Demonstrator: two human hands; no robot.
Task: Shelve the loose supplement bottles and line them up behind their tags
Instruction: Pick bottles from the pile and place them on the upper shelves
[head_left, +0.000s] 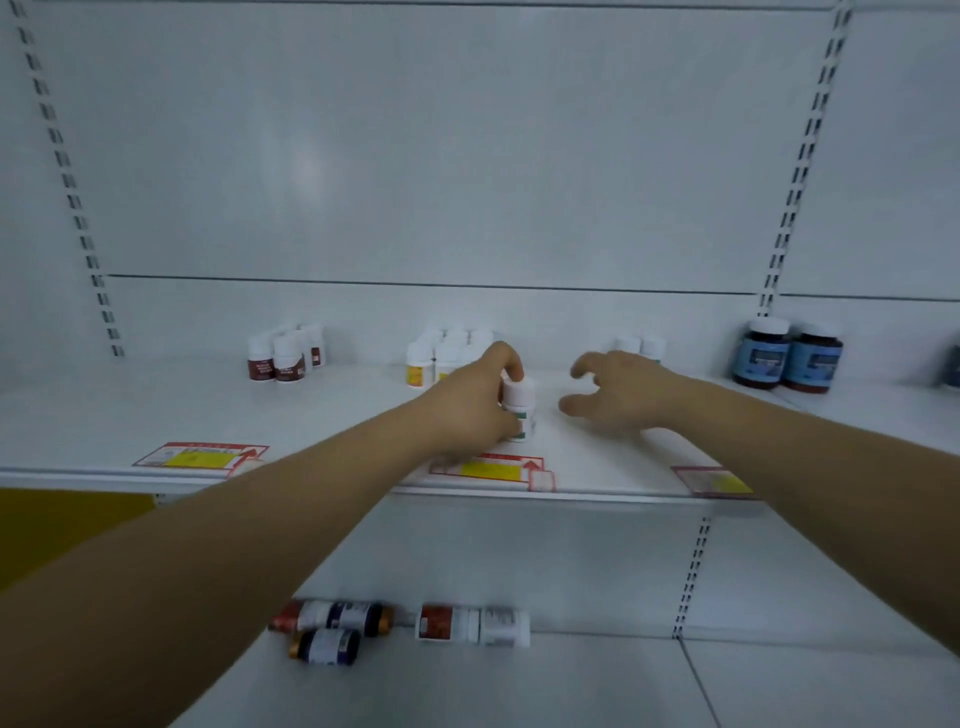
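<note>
My left hand (475, 402) grips a small white bottle with a green label (519, 402), upright on the upper shelf (156, 415) just behind the middle red-and-yellow tag (493, 470). My right hand (615, 392) hovers beside it to the right, fingers spread and holding nothing. Behind stand several white bottles with yellow labels (441, 353). Two white bottles (639, 345) stand at the back behind my right hand. Further left stand white bottles with brown labels (285, 353).
Two dark bottles with blue labels (787, 356) stand at the right. Tags lie at the shelf's front left (200, 457) and right (714, 480). On the lower shelf lie loose bottles: dark ones (332, 629) and a red-and-white one (472, 623).
</note>
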